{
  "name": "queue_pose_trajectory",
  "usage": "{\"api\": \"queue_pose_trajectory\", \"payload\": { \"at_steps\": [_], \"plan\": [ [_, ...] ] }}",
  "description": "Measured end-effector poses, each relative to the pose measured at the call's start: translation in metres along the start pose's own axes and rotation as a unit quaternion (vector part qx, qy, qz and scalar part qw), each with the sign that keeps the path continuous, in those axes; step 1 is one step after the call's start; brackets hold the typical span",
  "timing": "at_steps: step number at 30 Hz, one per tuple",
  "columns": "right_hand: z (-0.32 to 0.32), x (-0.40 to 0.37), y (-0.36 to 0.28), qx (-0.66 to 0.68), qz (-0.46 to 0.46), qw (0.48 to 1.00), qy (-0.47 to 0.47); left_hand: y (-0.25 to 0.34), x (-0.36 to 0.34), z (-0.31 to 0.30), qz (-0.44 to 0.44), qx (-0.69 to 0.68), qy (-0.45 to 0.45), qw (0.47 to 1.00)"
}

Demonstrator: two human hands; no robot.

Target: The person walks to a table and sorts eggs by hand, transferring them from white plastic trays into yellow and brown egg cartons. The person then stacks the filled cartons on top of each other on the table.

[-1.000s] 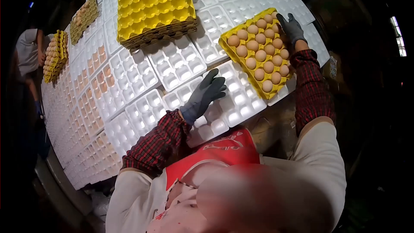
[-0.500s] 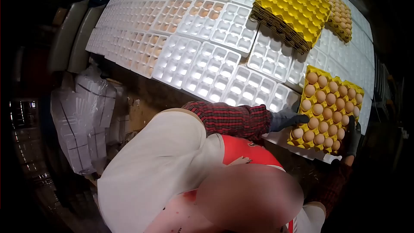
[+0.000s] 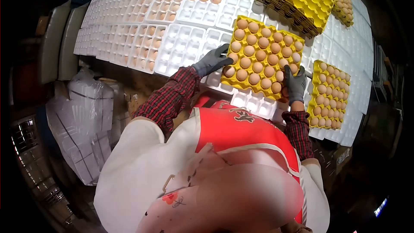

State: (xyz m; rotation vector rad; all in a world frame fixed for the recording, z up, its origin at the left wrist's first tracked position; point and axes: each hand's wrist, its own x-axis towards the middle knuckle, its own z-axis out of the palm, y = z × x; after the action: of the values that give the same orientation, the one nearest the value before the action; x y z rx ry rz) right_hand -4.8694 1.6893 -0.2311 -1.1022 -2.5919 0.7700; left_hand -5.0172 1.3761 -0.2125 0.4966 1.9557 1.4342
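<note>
A yellow egg tray [image 3: 254, 90] full of brown eggs [image 3: 260, 55] is held between my hands, over the white moulded trays. My gloved left hand [image 3: 213, 60] grips its left edge, thumb and fingers at the rim. At the right edge, my gloved right hand [image 3: 296, 85] has its fingers bent over the rim beside the eggs. Another yellow tray [image 3: 316, 66] loaded with eggs lies to the right of my right hand.
White compartment trays [image 3: 179, 49] cover the broad surface, those on the left holding eggs. A stack of yellow trays [image 3: 297, 4] stands behind the held tray, with another egg-filled tray [image 3: 343, 2] beside it. Plastic-wrapped white bundles [image 3: 84, 125] sit at the lower left.
The held egg tray has moved left from the right side, with both hands on its edges. Another egg-filled tray now shows on the right where it was.
</note>
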Motion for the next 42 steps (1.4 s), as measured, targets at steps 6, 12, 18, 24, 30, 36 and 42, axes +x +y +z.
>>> {"api": "queue_pose_trajectory", "payload": {
  "at_steps": [6, 12, 18, 24, 30, 36, 42],
  "plan": [
    [0.005, -0.081, -0.101, -0.018, -0.406, 0.894, -0.188, -0.014, -0.046, 0.030, 0.189, 0.478, 0.037, 0.857],
    [0.024, -0.075, -0.107, 0.071, -0.333, 0.920, -0.197, -0.002, -0.046, 0.009, 0.160, 0.249, 0.061, 0.953],
    [0.022, -0.044, -0.130, -0.014, -0.309, 0.922, -0.233, 0.030, -0.005, 0.003, 0.129, 0.297, 0.015, 0.946],
    [0.035, -0.033, -0.122, 0.042, -0.280, 0.927, -0.247, -0.007, 0.004, 0.010, 0.233, 0.454, 0.025, 0.860],
    [0.005, 0.004, -0.110, 0.247, -0.227, 0.908, -0.252, 0.014, 0.002, -0.042, -0.030, -0.286, -0.050, 0.956],
    [0.050, -0.014, -0.176, -0.326, -0.301, 0.886, -0.131, 0.036, 0.044, 0.009, 0.069, 0.617, 0.075, 0.780],
    [0.027, 0.022, -0.147, 0.039, -0.256, 0.940, -0.224, -0.002, 0.048, -0.031, 0.163, 0.207, 0.077, 0.962]
  ]
}}
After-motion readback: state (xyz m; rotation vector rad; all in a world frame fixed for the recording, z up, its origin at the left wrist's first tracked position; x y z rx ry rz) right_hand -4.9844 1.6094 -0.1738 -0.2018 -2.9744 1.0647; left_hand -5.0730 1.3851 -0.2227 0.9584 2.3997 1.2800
